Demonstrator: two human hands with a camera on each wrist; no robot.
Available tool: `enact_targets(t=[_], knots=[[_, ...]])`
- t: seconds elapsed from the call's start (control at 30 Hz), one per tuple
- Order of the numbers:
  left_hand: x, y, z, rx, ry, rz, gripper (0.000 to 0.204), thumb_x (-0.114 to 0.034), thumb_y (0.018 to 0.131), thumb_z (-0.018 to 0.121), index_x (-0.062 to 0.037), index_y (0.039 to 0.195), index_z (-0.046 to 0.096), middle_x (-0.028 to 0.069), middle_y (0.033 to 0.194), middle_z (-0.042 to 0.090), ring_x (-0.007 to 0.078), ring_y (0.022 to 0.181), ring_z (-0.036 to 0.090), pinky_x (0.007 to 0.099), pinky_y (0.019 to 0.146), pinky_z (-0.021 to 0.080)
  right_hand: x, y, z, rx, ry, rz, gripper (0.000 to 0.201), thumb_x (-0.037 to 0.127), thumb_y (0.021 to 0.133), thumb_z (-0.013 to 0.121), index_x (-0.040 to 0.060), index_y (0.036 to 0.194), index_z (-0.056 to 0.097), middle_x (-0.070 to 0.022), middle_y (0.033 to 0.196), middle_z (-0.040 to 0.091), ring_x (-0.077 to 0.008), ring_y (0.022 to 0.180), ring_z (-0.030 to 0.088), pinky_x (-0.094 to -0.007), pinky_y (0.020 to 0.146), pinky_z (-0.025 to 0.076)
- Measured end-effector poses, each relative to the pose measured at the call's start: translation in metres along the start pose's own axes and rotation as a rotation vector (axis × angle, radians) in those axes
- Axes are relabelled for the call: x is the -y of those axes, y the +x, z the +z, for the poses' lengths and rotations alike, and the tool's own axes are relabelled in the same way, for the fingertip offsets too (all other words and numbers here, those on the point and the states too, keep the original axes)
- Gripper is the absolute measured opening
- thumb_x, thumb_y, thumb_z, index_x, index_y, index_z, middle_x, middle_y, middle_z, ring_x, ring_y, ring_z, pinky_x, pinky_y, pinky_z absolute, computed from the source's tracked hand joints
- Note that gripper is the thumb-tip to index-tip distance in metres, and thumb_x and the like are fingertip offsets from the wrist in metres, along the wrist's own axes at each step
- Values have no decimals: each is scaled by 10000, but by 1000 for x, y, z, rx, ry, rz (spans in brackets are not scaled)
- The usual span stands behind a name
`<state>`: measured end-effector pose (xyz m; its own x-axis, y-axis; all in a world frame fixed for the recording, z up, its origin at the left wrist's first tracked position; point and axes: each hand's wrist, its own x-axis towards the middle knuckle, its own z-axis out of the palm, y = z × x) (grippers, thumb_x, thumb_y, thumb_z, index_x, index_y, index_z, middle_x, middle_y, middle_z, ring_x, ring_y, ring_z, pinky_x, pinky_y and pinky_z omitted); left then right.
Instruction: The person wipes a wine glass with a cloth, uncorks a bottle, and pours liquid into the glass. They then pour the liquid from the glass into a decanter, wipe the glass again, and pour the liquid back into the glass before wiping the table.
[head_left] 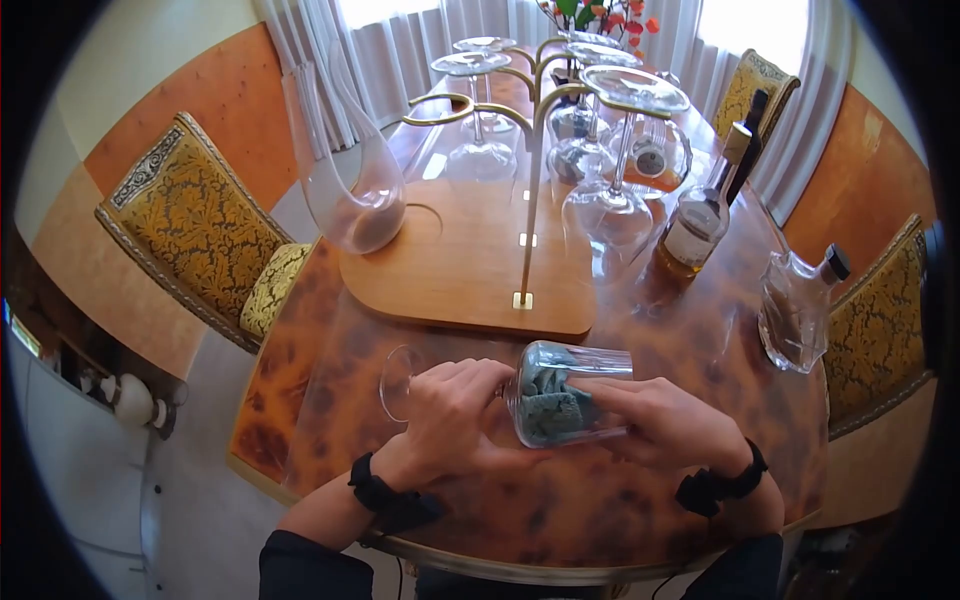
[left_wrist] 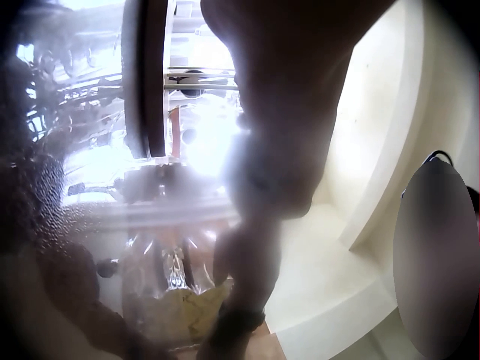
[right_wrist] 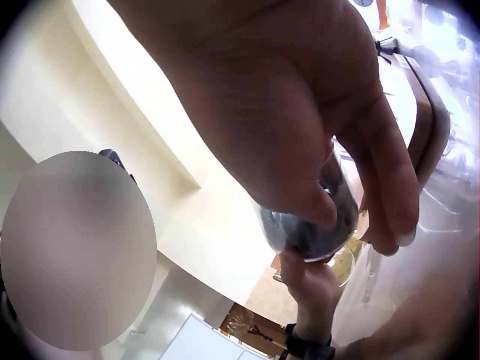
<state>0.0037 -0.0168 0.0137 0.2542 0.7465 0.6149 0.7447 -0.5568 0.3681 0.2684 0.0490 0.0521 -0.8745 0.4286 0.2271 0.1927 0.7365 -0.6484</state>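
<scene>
A wine glass (head_left: 622,365) lies sideways between my hands, low over the near part of the table. My left hand (head_left: 455,405) grips it around the stem and the bottom of the bowl, and its round foot (head_left: 393,385) sticks out to the left. Bunched inside the bowl is a grey-green cloth (head_left: 552,415). My right hand (head_left: 670,420) reaches in at the rim from the right, its digits on the cloth. In the right wrist view, the thumb (right_wrist: 324,210) meets the dark cloth (right_wrist: 304,234) while other fingers (right_wrist: 397,202) extend alongside the glass.
Ahead stands a wooden stand (head_left: 450,270) with a brass rack (head_left: 533,200), several wine glasses (head_left: 610,215) hanging upside down from it. A glass decanter (head_left: 365,215) sits on its left. To the right are a liquor bottle (head_left: 693,230) and a stoppered decanter (head_left: 795,315). Patterned chairs (head_left: 195,225) flank the table (head_left: 480,510).
</scene>
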Motion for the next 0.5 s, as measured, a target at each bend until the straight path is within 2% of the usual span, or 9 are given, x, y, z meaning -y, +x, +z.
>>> enact_targets(t=[0.07, 0.1, 0.17, 0.3, 0.37, 0.4, 0.47, 0.5], knots=[[1, 2, 1, 28, -17, 3, 667, -610, 626, 861, -45, 916, 652, 103, 788, 664, 270, 671, 660, 359, 622, 519, 1, -2, -7, 148, 151, 108, 655, 55, 853, 691, 41, 1462, 451, -228, 1272, 625, -451, 961, 652, -467, 801, 555], [1, 2, 2, 20, -22, 0, 668, -605, 627, 863, -45, 922, 651, 102, 788, 661, 268, 672, 659, 360, 621, 517, 5, -2, -9, 144, 157, 116, 655, 55, 853, 691, 41, 1462, 451, -228, 1272, 625, -451, 961, 652, -467, 801, 555], [1, 0, 3, 24, -49, -4, 665, -601, 626, 865, -45, 922, 651, 100, 785, 658, 267, 668, 656, 362, 619, 514, 11, 1, -13, 241, 308, 284, 620, 29, 850, 668, 29, 1437, 469, -238, 1216, 632, -446, 978, 648, -457, 817, 547], [1, -1, 4, 42, -100, -24, 653, -591, 631, 867, -42, 907, 647, 95, 745, 635, 277, 641, 640, 370, 594, 501, 6, 0, -11, 270, 310, 204, 592, 20, 855, 662, 15, 1417, 476, -220, 1146, 653, -430, 999, 655, -430, 823, 548], [0, -1, 5, 54, -104, -51, 646, -595, 636, 862, -43, 889, 639, 100, 724, 621, 285, 626, 631, 373, 579, 495, -1, 1, -8, 243, 330, 57, 513, 42, 912, 652, 4, 1395, 482, -186, 1022, 669, -348, 883, 714, -384, 745, 565], [1, -2, 6, 71, -102, -67, 641, -598, 641, 856, -43, 872, 631, 105, 703, 606, 293, 610, 622, 376, 563, 488, 3, 1, -9, 252, 336, 63, 513, 42, 912, 652, 4, 1395, 482, -186, 1022, 669, -348, 883, 714, -384, 745, 565], [8, -5, 8, 79, -118, -92, 622, -615, 672, 829, -49, 809, 613, 114, 645, 566, 306, 574, 600, 385, 534, 464, 18, 2, -12, 246, 555, 413, 414, 87, 958, 653, -8, 1336, 516, -151, 940, 669, -235, 719, 725, -343, 637, 563], [13, -8, 10, 100, -158, -178, 615, -627, 687, 814, -57, 781, 604, 111, 625, 551, 303, 559, 592, 388, 526, 453, 22, 1, -5, 98, 542, 370, 339, 115, 969, 664, -13, 1262, 550, -128, 872, 660, -161, 609, 698, -314, 568, 558]])
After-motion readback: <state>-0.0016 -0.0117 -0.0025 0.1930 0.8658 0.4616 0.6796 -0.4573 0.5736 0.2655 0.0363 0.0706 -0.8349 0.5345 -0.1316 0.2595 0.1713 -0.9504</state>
